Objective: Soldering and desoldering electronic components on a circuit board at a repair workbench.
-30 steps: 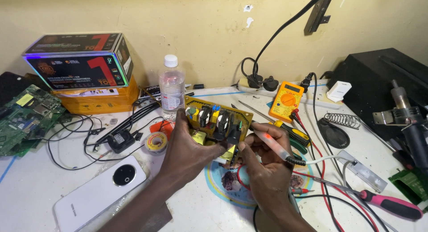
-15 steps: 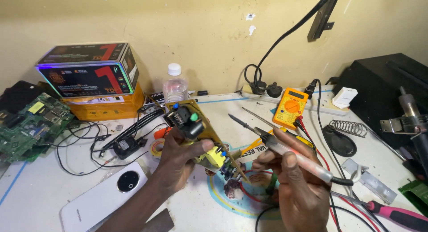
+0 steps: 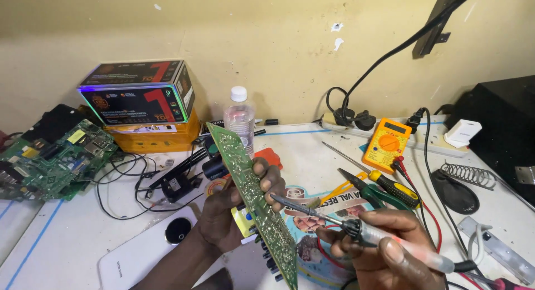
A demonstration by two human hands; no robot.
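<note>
1. Head view: my left hand (image 3: pixel 234 212) is closed around a green circuit board (image 3: pixel 251 195), fingers wrapped over its right edge; the board stands on edge, tilted, solder side facing right, near centre of the bench
2. My right hand (image 3: pixel 384 251) is closed on a soldering iron (image 3: pixel 356 230), held like a pen; its tip points left and sits just beside the board's solder face, whether it touches I cannot tell
3. The iron's clear handle shows a red glow under my thumb; its cord runs off right
4. Dark components stick out from the board's hidden left face, near its lower end
5. Under both hands, a printed paper sheet (image 3: pixel 312 234) lies on the white table (image 3: pixel 72 234)
6. Far of the board: a clear plastic bottle (image 3: pixel 239 117) with a white cap, upright
7. Far left: a dark carton (image 3: pixel 139 95) stacked on an orange box (image 3: pixel 161 138); left of them a second green circuit board (image 3: pixel 53 159), lying flat
8. Right of centre: an orange multimeter (image 3: pixel 387 142), a screwdriver (image 3: pixel 384 184) with a yellow and black handle, green-handled pliers (image 3: pixel 370 192)
9. Near left: a white phone (image 3: pixel 150 251) lying back up
10. Far right: a coiled metal iron stand (image 3: pixel 468 174), a white plug adapter (image 3: pixel 462 132) and a power strip (image 3: pixel 356 123) by the wall
</note>
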